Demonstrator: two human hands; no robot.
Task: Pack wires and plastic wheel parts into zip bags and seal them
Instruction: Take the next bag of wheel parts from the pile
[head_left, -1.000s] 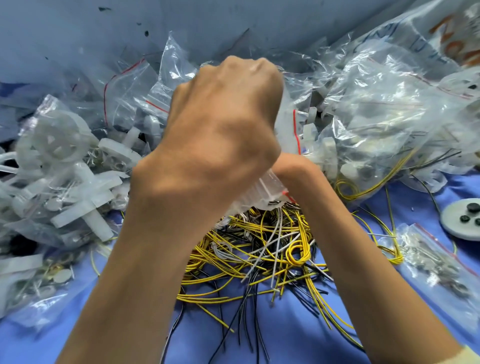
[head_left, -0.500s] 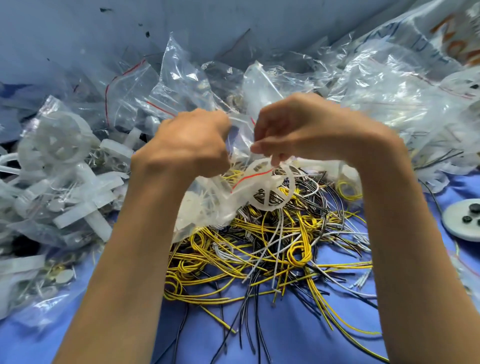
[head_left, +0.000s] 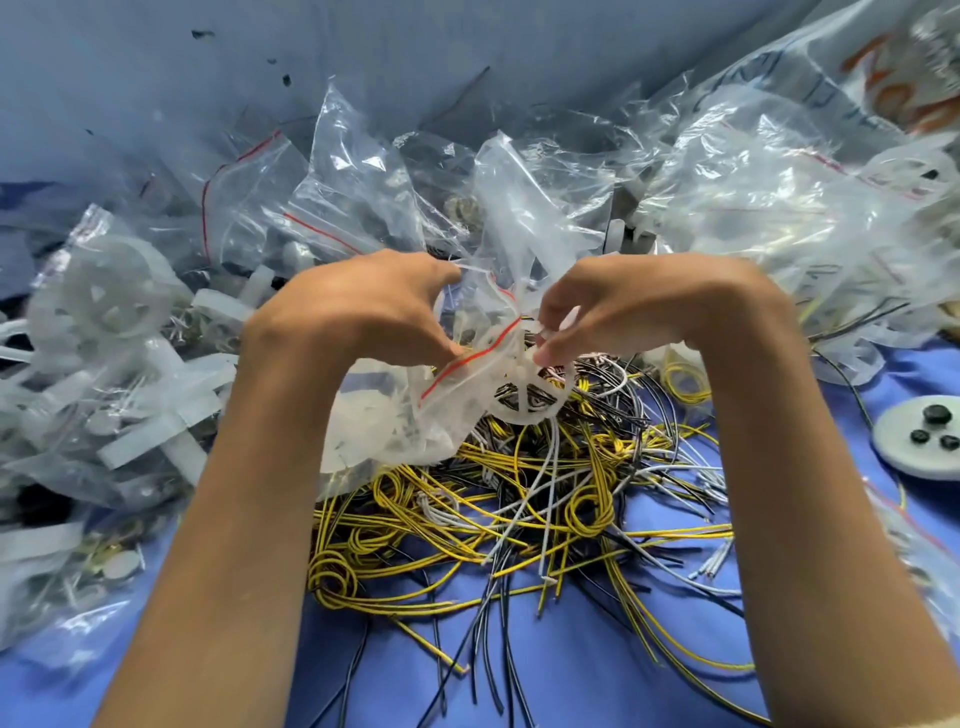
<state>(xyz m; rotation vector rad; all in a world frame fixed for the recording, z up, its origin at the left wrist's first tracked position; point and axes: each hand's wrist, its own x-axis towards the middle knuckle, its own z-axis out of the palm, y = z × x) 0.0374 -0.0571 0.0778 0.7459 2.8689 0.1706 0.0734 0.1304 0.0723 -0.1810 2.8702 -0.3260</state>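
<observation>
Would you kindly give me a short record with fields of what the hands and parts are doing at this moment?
Left hand: grips the zip bag near its red seal strip
Right hand: pinches the bag's mouth at the other end
Plastic wheel: white, spoked, at the mouth; inside or not, cannot tell
Wires: loose yellow, black and white pile on the blue cloth, below the bag
Filled bags: heaped at the left

One zip bag (head_left: 382, 431) held over the wires (head_left: 519, 499).
Your left grip (head_left: 363, 312) and right grip (head_left: 649, 306) pinch its red-lined mouth; a white plastic wheel (head_left: 525, 391) sits just below your right fingertips.
</observation>
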